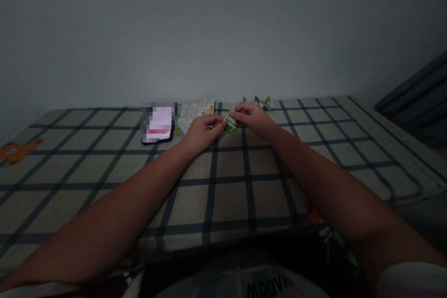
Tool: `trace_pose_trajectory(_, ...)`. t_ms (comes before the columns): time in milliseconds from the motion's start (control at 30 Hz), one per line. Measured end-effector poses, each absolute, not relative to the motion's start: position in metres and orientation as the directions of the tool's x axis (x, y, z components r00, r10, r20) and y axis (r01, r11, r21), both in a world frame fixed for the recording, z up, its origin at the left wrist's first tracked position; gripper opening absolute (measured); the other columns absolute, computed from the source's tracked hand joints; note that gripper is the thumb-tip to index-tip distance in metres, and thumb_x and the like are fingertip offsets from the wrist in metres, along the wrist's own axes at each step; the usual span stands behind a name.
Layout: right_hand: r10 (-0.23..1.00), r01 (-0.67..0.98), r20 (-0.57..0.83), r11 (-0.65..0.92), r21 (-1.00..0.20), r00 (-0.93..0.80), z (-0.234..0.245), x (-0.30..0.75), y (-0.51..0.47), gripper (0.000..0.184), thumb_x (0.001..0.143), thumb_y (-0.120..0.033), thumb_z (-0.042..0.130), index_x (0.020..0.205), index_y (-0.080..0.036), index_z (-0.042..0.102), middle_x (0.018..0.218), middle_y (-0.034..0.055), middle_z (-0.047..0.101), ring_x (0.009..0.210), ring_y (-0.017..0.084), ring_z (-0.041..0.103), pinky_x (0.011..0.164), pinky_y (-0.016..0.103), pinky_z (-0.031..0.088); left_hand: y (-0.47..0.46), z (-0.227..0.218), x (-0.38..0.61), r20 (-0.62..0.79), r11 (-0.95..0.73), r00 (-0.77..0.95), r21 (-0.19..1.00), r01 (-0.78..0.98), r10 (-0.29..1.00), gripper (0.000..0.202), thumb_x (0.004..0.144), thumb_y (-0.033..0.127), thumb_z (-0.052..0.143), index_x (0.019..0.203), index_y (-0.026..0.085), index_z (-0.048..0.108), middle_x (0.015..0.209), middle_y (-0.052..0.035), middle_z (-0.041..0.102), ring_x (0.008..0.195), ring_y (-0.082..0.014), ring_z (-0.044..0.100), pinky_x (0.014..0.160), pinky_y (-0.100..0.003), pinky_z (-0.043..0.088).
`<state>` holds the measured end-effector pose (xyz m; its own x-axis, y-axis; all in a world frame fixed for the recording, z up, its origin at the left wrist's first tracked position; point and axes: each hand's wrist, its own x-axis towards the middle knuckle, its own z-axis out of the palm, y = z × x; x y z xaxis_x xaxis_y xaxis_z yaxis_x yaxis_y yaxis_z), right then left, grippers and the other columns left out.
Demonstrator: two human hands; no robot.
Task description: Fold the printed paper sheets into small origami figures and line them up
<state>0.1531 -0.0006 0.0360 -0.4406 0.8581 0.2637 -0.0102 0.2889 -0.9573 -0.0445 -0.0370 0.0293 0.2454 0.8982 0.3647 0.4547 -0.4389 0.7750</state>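
Observation:
Both arms reach out over a checked cloth (226, 186). My left hand (201, 131) and my right hand (252, 118) meet over a small folded green and white paper (230, 124). The fingers of both hands pinch it, the left from the left side and the right from above. The paper sits just above the cloth. How it is folded is too dim to tell.
A stack of green printed sheets (193, 112) lies behind my left hand. A phone with a lit screen (159, 123) lies left of them. Small folded paper pieces (262, 100) stand by the wall behind my right hand. An orange print (16, 151) marks the cloth's left edge.

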Motion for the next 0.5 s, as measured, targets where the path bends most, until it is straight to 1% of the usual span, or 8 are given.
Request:
trace_pose_trajectory(133,0.866,0.029,0.257,0.297,-0.954,-0.428,0.0352,0.1531,0.0005,0.035,0.076,-0.047,0.077,0.077,-0.017,0.059,0.072,-0.0018,0.058,0.069,0.011,0.055,0.065,0.025,0.048,-0.0360,0.0278,-0.0447,0.413,-0.482,0.248,0.745,0.462,0.876,0.031,0.087,0.046,0.063,0.092,0.020,0.079,0.085,-0.0043,0.077,0.075,-0.0178,0.066,0.069,-0.027,0.049)
trace_pose_trajectory(233,0.870,0.032,0.256,0.296,-0.955,-0.422,0.0348,0.1528,0.0007,0.034,0.076,-0.047,0.076,0.077,-0.017,0.059,0.072,-0.0019,0.058,0.069,0.011,0.056,0.065,0.026,0.048,-0.0347,0.0262,-0.0458,0.420,-0.482,0.237,0.744,0.463,0.876,0.031,0.087,0.046,0.063,0.092,0.021,0.080,0.088,-0.0050,0.078,0.080,-0.0195,0.068,0.074,-0.029,0.050)
trace_pose_trajectory(333,0.869,0.025,0.267,0.305,-0.952,-0.418,0.0357,0.1525,-0.0002,0.035,0.075,-0.047,0.077,0.076,-0.018,0.058,0.071,-0.0023,0.057,0.068,0.011,0.055,0.064,0.025,0.048,-0.0337,0.0251,-0.0470,0.425,-0.494,0.252,0.736,0.463,0.869,0.029,0.087,0.045,0.063,0.091,0.021,0.080,0.086,-0.0048,0.077,0.079,-0.0193,0.068,0.073,-0.029,0.050)
trace_pose_trajectory(500,0.878,0.064,0.258,0.308,-0.949,-0.403,0.0379,0.1525,-0.0015,0.035,0.073,-0.046,0.078,0.073,-0.017,0.058,0.069,-0.0023,0.057,0.068,0.011,0.054,0.063,0.025,0.047,-0.0326,0.0242,-0.0470,0.417,-0.491,0.259,0.740,0.459,0.871,0.030,0.086,0.045,0.063,0.090,0.021,0.079,0.088,-0.0054,0.077,0.081,-0.0197,0.068,0.072,-0.029,0.050)
